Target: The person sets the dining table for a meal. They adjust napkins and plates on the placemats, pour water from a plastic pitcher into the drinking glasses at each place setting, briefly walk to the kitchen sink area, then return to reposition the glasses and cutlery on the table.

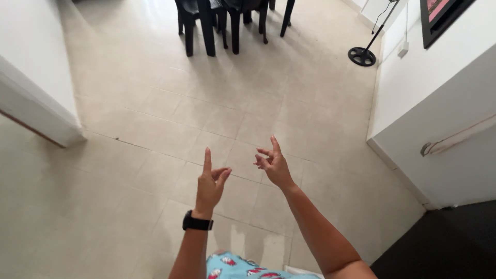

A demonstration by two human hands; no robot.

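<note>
Raised 2 empty hands above the tiled floor (155, 119).
Left hand (210, 185) and right hand (274, 166) grasped nothing, each pointing 1 finger up; black chairs (217, 20) well apart.

The person's arms are bare, with no sleeves visible up to the near edge of the view. On the wrist of the left hand (209, 187) sits a black watch (197, 223) with a wide black band. The right hand (274, 165) wears nothing. Near the bottom edge shows a light blue garment (243, 267) printed with small red and white figures.
</note>
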